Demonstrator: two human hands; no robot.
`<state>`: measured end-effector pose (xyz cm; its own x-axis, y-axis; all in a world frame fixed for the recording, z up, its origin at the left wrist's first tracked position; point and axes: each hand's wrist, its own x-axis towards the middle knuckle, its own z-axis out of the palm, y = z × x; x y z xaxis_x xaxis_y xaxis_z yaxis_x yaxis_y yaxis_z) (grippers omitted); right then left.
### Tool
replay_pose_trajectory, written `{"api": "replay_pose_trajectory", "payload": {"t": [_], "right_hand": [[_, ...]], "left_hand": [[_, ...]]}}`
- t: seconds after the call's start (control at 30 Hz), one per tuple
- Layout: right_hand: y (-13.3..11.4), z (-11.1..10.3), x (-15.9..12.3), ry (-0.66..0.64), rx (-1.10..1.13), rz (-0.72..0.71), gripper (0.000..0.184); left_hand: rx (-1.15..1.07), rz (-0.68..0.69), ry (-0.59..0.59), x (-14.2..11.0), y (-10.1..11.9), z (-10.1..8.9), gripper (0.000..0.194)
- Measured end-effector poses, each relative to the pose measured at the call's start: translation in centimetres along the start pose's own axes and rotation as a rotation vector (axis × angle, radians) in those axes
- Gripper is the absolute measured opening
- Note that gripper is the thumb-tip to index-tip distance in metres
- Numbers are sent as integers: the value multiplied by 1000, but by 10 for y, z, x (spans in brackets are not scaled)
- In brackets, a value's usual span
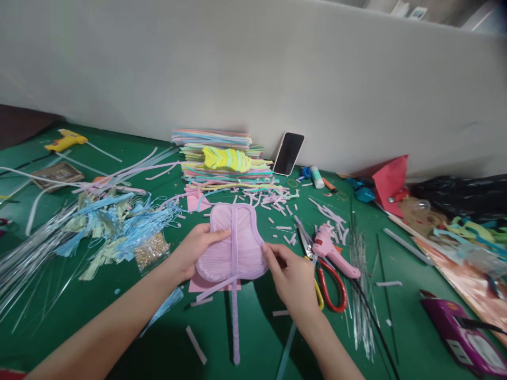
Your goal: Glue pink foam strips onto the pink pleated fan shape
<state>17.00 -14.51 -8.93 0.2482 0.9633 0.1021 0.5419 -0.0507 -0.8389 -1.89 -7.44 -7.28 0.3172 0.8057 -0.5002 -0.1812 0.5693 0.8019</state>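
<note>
A lilac hand fan (247, 245), wrapped in fuzzy pipe cleaner with a raised middle strip and a long thin handle (236, 332), is held above the green table. At its left side is my left hand (197, 247), thumb on the face and the other fingers hidden behind. My right hand (291, 272) pinches the fan's right edge between thumb and fingertips. One loose pipe cleaner end slants down left from the handle's top. Partly covered by the fan lies pink paper (196, 199). Close to my right hand are red-and-yellow-handled scissors (330, 285) and a pink glue gun (335, 250).
Bundled pipe cleaners (225, 161) and a leaning phone (289, 153) stand by the wall. Left lie blue tassels (130, 221), a bead bag (151, 252) and a yellow glue gun (66, 140). Wires (358, 285) and a purple packet (463, 332) are on the right.
</note>
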Motion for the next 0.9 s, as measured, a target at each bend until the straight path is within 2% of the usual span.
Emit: {"api": "replay_pose_trajectory", "payload": {"t": [0.23,0.33,0.43,0.53,0.63,0.9], "right_hand": [[3,2,0,8,77,66,30],[-1,1,1,-23,177,143,45],[-8,0,-1,-121,511,332,54],[-12,0,-6,-174,779,498,41],[-10,4,-12,-158,762,527,34],[-5,9,-11,-156,755,538,33]], "left_hand": [[-13,-3,1,0,1,1,24],[-39,-10,-7,1,1,-1,24],[-77,-5,-16,1,1,-3,20],[-96,14,-19,1,1,-4,20],[-99,25,-22,1,0,-3,23],[-123,32,-29,-1,1,0,22]]}}
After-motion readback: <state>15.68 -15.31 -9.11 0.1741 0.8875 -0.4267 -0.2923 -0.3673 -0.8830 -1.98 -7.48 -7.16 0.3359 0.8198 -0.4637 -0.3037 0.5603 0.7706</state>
